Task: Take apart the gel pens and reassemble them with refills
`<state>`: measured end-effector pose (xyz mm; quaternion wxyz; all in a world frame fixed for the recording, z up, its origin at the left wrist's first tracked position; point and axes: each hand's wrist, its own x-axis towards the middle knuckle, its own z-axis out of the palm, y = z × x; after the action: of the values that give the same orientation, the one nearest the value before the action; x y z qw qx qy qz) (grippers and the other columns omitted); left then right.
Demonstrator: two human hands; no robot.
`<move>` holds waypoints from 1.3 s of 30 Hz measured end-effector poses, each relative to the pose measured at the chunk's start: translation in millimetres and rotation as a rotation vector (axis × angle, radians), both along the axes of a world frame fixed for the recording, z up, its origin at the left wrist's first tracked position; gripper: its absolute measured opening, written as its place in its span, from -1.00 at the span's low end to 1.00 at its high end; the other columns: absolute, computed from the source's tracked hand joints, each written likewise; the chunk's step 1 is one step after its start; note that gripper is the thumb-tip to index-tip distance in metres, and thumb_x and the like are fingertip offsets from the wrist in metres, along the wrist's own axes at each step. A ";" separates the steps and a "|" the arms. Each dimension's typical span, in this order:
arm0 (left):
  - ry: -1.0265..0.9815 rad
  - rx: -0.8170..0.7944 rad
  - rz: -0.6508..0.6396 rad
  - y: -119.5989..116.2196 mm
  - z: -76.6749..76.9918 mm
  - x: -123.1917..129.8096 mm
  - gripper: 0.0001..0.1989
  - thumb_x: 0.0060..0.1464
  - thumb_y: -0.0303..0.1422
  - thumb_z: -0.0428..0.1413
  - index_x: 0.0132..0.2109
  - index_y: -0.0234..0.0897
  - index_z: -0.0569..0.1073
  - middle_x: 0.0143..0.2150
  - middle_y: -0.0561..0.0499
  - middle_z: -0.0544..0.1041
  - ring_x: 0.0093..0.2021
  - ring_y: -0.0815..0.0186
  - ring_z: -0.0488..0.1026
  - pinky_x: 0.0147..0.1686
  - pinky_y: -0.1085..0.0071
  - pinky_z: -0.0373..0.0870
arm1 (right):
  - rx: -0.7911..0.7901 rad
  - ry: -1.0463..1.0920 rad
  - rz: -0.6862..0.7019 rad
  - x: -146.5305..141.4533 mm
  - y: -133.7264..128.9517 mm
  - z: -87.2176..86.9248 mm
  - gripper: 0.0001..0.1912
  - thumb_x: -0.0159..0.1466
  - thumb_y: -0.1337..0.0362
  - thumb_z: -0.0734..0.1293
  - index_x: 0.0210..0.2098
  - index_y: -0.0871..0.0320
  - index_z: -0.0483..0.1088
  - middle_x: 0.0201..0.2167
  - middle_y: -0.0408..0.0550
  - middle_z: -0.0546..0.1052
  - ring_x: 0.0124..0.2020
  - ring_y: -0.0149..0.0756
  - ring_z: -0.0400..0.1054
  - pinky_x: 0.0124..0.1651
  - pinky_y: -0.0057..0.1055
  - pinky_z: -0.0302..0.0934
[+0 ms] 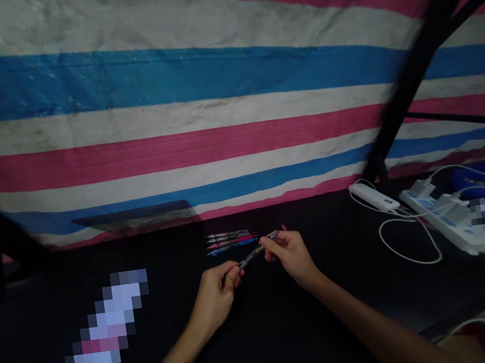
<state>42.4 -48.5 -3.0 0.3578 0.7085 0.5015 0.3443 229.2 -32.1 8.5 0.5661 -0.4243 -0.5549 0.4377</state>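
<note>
Between my two hands, a slim pen [254, 255] with a clear barrel is held at a slant, its right end higher in the view. My left hand [218, 289] pinches the lower left end between thumb and fingers. At the other end, my right hand [294, 256] closes its fingertips around the pen near its dark tip. Just behind the hands, several pens [230, 241] lie side by side on the black table [262, 333]. Some look dark or clear, one pink and one blue. A small pink bit shows behind my right hand and I cannot make out what it is.
On the right lie a white power strip [437, 218] with plugs in it, a white power bank [374, 197] and looping white cables [436, 260]. A blurred-out bright object [105, 330] is at left. Black frame bars [416, 72] stand before a striped sheet [166, 78].
</note>
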 end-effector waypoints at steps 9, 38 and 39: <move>-0.028 0.036 -0.090 0.1 -2.1 3.2 -0.67 0.16 -0.19 -0.09 -0.41 -0.29 0.39 -0.54 0.09 0.34 -0.51 0.37 0.25 -0.47 0.50 0.16 | -0.066 0.112 0.033 -2.1 1.7 -0.8 -0.72 0.14 0.08 0.34 -0.37 0.21 0.42 -0.60 -0.15 0.38 -0.62 -0.44 0.24 -0.61 -0.52 0.07; 0.122 0.261 -0.075 8.3 2.4 -10.5 -0.86 0.12 -0.33 -0.03 -0.27 -0.24 0.41 -0.35 0.04 0.44 -0.36 0.33 0.38 -0.34 0.42 0.29 | -0.262 0.807 0.254 48.5 11.8 23.9 -0.63 0.16 0.08 0.13 -0.66 0.12 0.00 -0.75 -0.31 -0.10 -0.72 -0.50 -0.33 -0.71 -0.52 -0.32; 0.129 0.264 -0.067 9.2 1.7 -11.2 -0.86 0.12 -0.33 -0.03 -0.27 -0.24 0.41 -0.36 0.04 0.44 -0.36 0.33 0.38 -0.35 0.42 0.29 | -0.262 0.821 0.259 48.8 11.5 25.0 -0.63 0.17 0.07 0.13 -0.66 0.12 0.01 -0.75 -0.31 -0.09 -0.72 -0.50 -0.33 -0.71 -0.53 -0.31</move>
<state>31.2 -39.3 -1.3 0.2399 0.7864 0.4498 0.3489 278.0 -20.5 33.5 0.6212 -0.2107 -0.2730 0.7037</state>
